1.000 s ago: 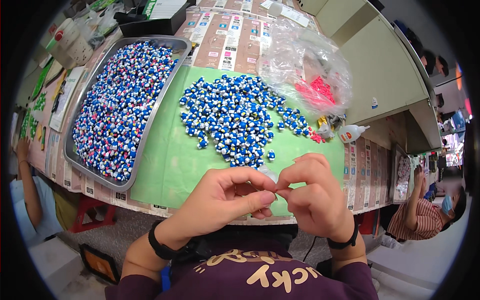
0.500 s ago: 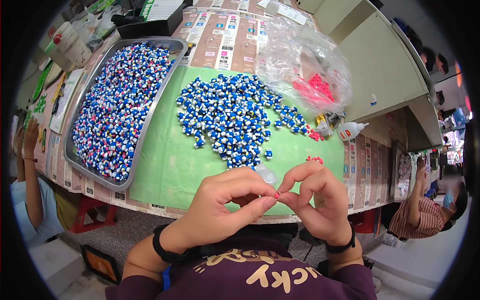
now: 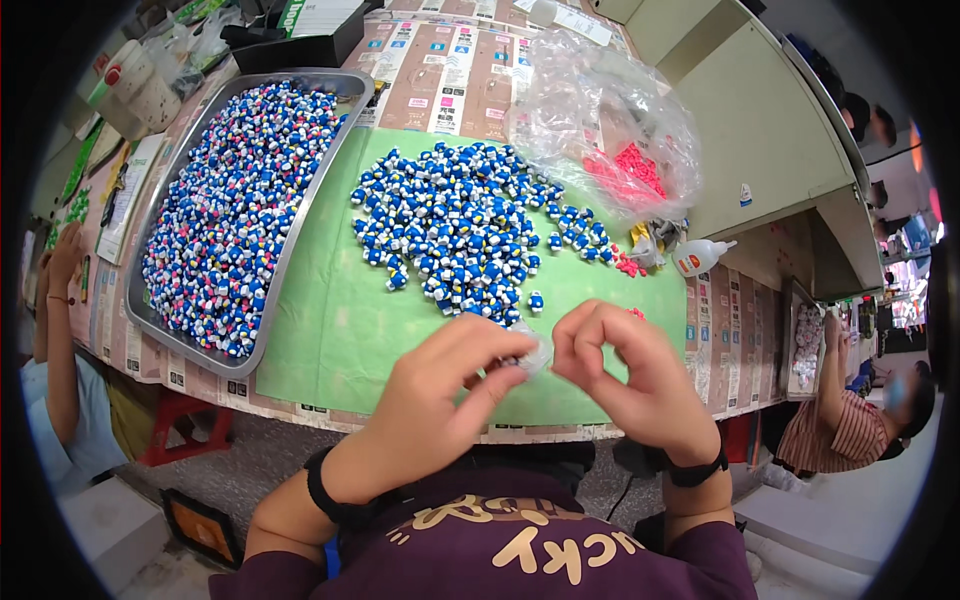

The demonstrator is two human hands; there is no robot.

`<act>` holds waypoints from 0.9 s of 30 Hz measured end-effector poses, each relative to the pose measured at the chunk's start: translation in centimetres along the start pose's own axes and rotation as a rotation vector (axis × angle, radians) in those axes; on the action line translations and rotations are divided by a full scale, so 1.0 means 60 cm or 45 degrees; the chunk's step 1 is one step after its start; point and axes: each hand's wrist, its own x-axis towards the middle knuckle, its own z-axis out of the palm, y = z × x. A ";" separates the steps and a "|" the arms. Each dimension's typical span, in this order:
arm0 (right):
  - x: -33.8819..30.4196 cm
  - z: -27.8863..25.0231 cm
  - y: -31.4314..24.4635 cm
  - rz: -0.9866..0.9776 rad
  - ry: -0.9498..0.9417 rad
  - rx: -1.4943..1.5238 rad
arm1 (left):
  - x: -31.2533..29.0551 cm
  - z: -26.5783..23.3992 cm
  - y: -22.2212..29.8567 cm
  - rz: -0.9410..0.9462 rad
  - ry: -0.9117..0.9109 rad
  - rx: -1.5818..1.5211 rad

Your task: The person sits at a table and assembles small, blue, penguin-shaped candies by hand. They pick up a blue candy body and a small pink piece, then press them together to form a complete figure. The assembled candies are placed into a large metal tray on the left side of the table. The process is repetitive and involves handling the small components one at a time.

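Over the near edge of a green mat (image 3: 320, 360), my left hand (image 3: 440, 390) has thumb and fingertips closed together; whatever lies between them is too hidden to name. To its right, my right hand (image 3: 640, 385) is curled with thumb and forefinger pinched, and I cannot make out anything in the pinch. The hands are a little apart. Partly behind my left fingertips is a small translucent dish (image 3: 535, 355). Beyond it spreads a heap of small blue-and-white pieces (image 3: 450, 225) with yellow spots. Small pink-red pieces (image 3: 628, 265) lie at the heap's right end.
A metal tray (image 3: 245, 368) full of similar pieces, many showing pink, stands at left. At back right lie a clear plastic bag (image 3: 570, 90) with pink pieces (image 3: 640, 170) and a white squeeze bottle (image 3: 700, 257), beside a grey-green cabinet (image 3: 790, 150). Other people sit at both sides.
My hands were together, pinching a tiny red piece between them. They have since parted, the right moving slightly right and the left toward the translucent dish. The red piece is no longer visible.
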 end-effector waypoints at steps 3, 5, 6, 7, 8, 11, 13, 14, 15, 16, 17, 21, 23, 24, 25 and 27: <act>0.015 -0.007 0.016 -0.007 -0.009 -0.381 | -0.009 -0.023 -0.012 -0.220 0.050 -0.240; 0.026 -0.004 0.013 -0.072 -0.073 -0.558 | -0.015 -0.035 -0.019 -0.292 0.100 -0.423; 0.030 -0.002 0.013 -0.104 -0.104 -0.647 | -0.017 -0.040 -0.023 -0.326 0.124 -0.514; 0.035 0.000 0.012 -0.124 -0.115 -0.712 | -0.020 -0.045 -0.029 -0.334 0.123 -0.538; 0.039 0.002 0.011 -0.144 -0.126 -0.778 | -0.022 -0.048 -0.029 -0.345 0.120 -0.557; 0.047 0.008 0.008 -0.168 -0.161 -0.928 | -0.024 -0.053 -0.027 -0.391 0.135 -0.636; 0.050 0.009 0.005 -0.165 -0.170 -0.968 | -0.022 -0.048 -0.022 -0.439 0.173 -0.715; 0.050 0.008 0.004 -0.160 -0.167 -0.967 | -0.021 -0.047 -0.023 -0.408 0.159 -0.702; 0.050 0.006 0.002 -0.154 -0.163 -0.965 | -0.020 -0.046 -0.025 -0.377 0.145 -0.688; 0.049 0.004 -0.001 -0.130 -0.130 -0.834 | -0.019 -0.045 -0.028 -0.346 0.132 -0.674; 0.046 0.002 -0.006 -0.105 -0.096 -0.703 | -0.017 -0.044 -0.027 -0.365 0.122 -0.724; 0.041 0.016 -0.043 -0.051 0.094 -0.104 | -0.014 -0.033 -0.021 -0.401 0.133 -0.875; 0.036 0.025 -0.044 -0.124 0.137 -0.026 | -0.010 -0.025 -0.011 -0.378 0.147 -0.911; 0.033 0.029 -0.043 -0.161 0.158 0.014 | -0.009 -0.023 -0.004 -0.361 0.155 -0.920; 0.031 0.032 -0.042 -0.173 0.179 -0.013 | -0.009 -0.021 -0.001 -0.344 0.164 -0.927; 0.026 0.038 -0.039 -0.196 0.221 -0.068 | -0.010 -0.016 -0.002 -0.272 0.182 -0.894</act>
